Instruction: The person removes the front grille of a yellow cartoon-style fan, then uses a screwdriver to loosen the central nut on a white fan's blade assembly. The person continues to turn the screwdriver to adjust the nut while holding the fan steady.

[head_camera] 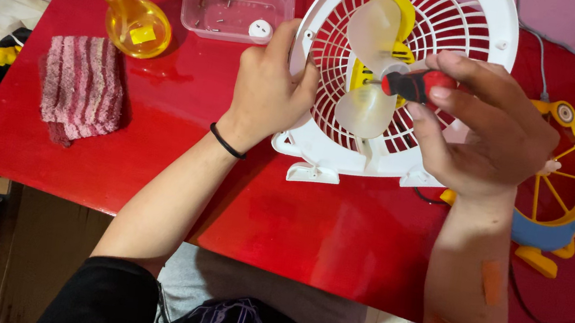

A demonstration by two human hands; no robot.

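Two bare hands worked over a red table (336, 242): the left hand (267, 92) clasped the rim of a white fan grille (468, 30) standing tilted, while the right hand (483, 135) pinched a red-and-black screwdriver (416, 84), its long axis pointing left at the nearby yellow blade hub (374, 65).

Red table (336, 242) with striped cloth (81, 88), spray bottle (132, 19), clear plastic tray (238, 3), white fan housing (393, 87), yellow fan frame (565, 191).
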